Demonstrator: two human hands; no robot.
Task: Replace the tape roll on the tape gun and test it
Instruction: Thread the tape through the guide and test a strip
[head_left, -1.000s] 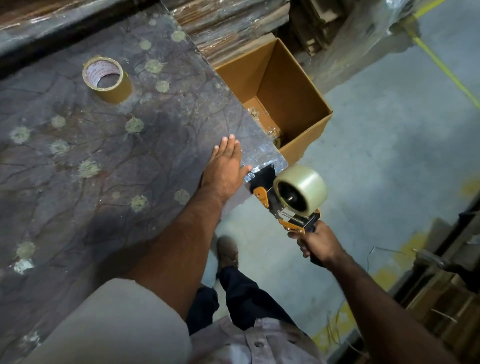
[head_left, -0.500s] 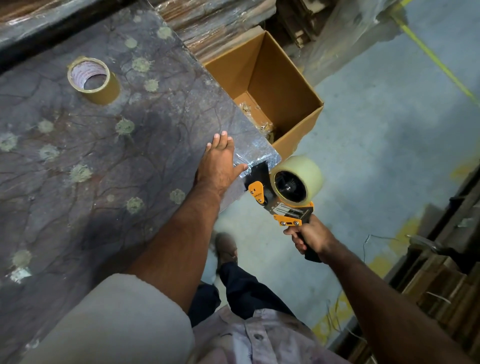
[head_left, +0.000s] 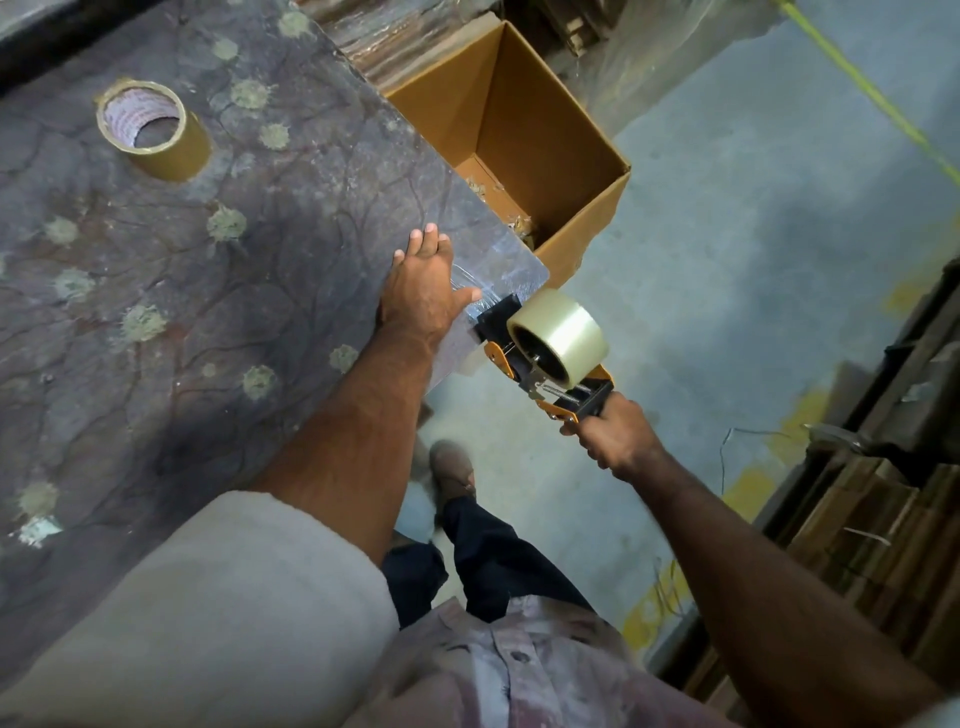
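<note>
Evidently the testing step is underway: the right hand (head_left: 615, 441), fingers wrapped around the handle, is holding the tape gun (head_left: 540, 358) with its clear tape roll (head_left: 563, 332) at the surface's (head_left: 156, 322) near right corner, while the left hand (head_left: 423, 296) is lying flat, fingers together, pinning the tape end. Next, probably a steady pull away.

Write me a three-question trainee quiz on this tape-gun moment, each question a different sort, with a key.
1. True or false: the clear tape roll is mounted on the tape gun.
2. Which hand grips the gun's handle? A) left hand B) right hand
3. Fill in: the brown tape roll lies on the ____, while the cardboard box stands on the floor.

Key: 1 true; 2 B; 3 table.
</note>
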